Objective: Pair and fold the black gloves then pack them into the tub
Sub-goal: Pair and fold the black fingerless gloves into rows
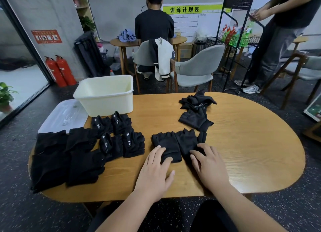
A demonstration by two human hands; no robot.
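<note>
Head view is showing the left hand and the right hand lying flat, fingers spread and fairly straight, on 2 fingerless black gloves placed side by side on the wooden table. Neither hand is gripping anything: the left fingertips are pressing the near end of the left glove, and the right fingertips are resting on the right glove. The 2 gloves are touching along their inner edges.

The cream tub is standing at the table's far left, well apart from this pair, and what shows of its inside is looking empty. A clear lid is lying beside it. Near the tub, 4 folded bundles are waiting, with larger black gloves stacked further left and a loose pile sitting beyond the hands.

Pairing seems to be the step in hand. The soft fabric could be dragging on the wood as 1 glove goes over the other, leaving the edges askew so the fold springs open. Everything being black, 2 same-handed gloves could also get matched. A later reach toward the tub could be knocking the finished bundles apart.
</note>
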